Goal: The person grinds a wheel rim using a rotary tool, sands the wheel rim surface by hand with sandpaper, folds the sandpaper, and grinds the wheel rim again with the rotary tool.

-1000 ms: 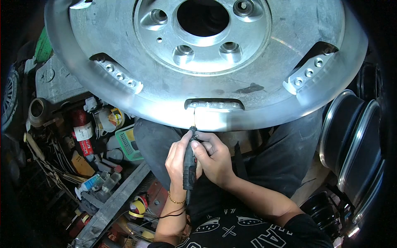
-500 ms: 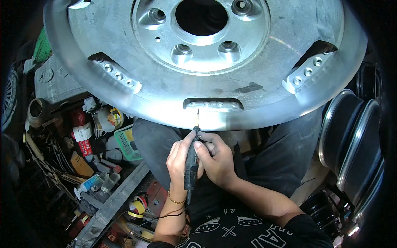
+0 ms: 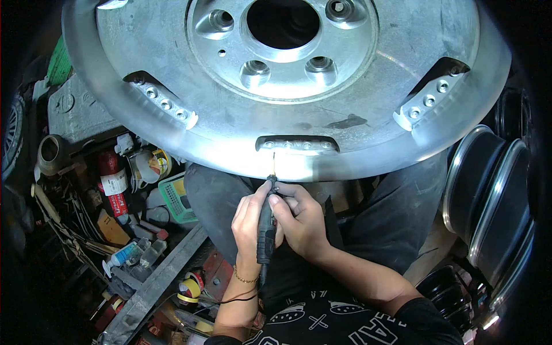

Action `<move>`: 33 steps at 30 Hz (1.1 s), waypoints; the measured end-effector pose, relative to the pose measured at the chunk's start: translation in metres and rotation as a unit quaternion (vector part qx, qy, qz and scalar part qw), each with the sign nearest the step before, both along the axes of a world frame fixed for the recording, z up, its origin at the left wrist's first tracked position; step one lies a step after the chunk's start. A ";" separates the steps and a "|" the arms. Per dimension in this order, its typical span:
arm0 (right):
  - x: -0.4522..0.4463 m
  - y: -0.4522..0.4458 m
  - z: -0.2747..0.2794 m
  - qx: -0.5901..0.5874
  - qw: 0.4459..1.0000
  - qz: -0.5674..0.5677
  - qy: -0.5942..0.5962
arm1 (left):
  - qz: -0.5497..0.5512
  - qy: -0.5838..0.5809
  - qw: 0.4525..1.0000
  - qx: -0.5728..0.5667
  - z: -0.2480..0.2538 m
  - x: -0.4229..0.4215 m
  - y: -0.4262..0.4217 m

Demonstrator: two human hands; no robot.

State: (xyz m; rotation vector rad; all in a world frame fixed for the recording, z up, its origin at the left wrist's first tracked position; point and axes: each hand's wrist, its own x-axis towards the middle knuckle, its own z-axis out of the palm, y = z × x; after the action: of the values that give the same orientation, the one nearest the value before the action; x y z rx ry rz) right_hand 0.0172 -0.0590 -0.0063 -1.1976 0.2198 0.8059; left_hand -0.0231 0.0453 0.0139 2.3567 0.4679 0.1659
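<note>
A large bare-metal wheel [image 3: 230, 115] fills the upper view, with a dark centre hole and several slots near its rim. Between my hands is a slim black rotary tool [image 3: 265, 230], its thin bit [image 3: 273, 164] pointing up at the lower slot [image 3: 297, 145] with small bolt holes. Whether the tip touches the metal, I cannot tell. My left hand [image 3: 246, 221] wraps the tool from the left side. From the right, my right hand [image 3: 302, 224] closes round its front end, with thumb and fingers near the collar. A dark cord runs from the tool's back end past my left wrist.
Several black wheels with shiny rims [image 3: 480, 190] stand at the right. On the left are a red bottle [image 3: 113, 181], a green basket [image 3: 177, 198], tape rolls [image 3: 190, 289] and a metal beam [image 3: 155, 284]. My knees are below the wheel.
The bit's tip has shifted slightly left along the lower edge of the slot. Both hands keep the same grip, and the wheel appears a few pixels further right.
</note>
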 end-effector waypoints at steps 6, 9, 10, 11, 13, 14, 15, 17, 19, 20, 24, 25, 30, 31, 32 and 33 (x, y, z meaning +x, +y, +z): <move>0.001 0.001 0.002 -0.009 1.000 0.010 -0.011 | 0.000 -0.003 1.000 -0.010 0.001 0.000 0.001; -0.001 0.005 -0.004 0.007 1.000 0.014 -0.005 | 0.011 -0.010 1.000 -0.015 0.001 0.000 0.002; -0.002 0.005 -0.005 0.011 1.000 0.018 0.001 | 0.013 -0.012 1.000 -0.013 0.001 0.000 0.002; -0.004 0.007 -0.007 0.011 1.000 0.018 0.001 | 0.014 -0.014 1.000 -0.010 0.002 0.000 0.002; -0.006 0.009 -0.011 0.025 1.000 0.012 -0.008 | 0.016 -0.013 1.000 0.000 0.000 -0.002 0.003; -0.005 0.009 -0.010 0.026 1.000 0.012 -0.008 | 0.018 -0.011 1.000 0.010 -0.001 -0.002 0.004; -0.004 0.010 -0.009 0.031 0.999 0.016 -0.001 | 0.018 -0.011 1.000 0.011 -0.001 -0.003 0.005; -0.004 0.012 -0.008 0.038 0.999 0.020 0.007 | 0.023 -0.021 0.999 0.020 -0.001 -0.003 0.005; -0.007 0.016 -0.010 0.040 0.999 -0.007 -0.007 | 0.028 -0.019 0.999 0.015 0.001 -0.003 0.005; -0.006 0.016 -0.010 0.041 0.999 -0.007 -0.007 | 0.034 -0.016 0.999 0.009 0.002 -0.003 0.005; -0.006 0.015 -0.011 0.064 0.998 -0.001 0.012 | 0.045 -0.020 0.999 0.015 -0.001 -0.006 0.004; -0.006 0.015 -0.012 0.063 0.998 0.010 0.010 | 0.046 -0.013 0.999 0.016 0.000 -0.006 0.004; -0.008 0.013 -0.011 0.063 0.998 -0.001 0.021 | 0.018 -0.014 0.999 0.024 0.000 -0.006 0.007; -0.008 0.013 -0.011 0.056 0.998 0.015 0.027 | 0.018 -0.008 1.000 0.018 0.000 -0.007 0.007; -0.009 0.013 -0.011 0.056 0.998 0.015 0.027 | 0.018 -0.002 1.000 0.011 0.000 -0.007 0.007; -0.010 0.013 -0.012 0.054 0.998 0.010 0.022 | 0.018 -0.002 1.000 0.011 0.000 -0.007 0.008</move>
State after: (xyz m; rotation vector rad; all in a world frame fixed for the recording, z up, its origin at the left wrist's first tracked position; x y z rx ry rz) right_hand 0.0076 -0.0456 -0.0178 -1.0825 0.1964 0.8520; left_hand -0.0302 0.0529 0.0134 2.3702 0.5099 0.1931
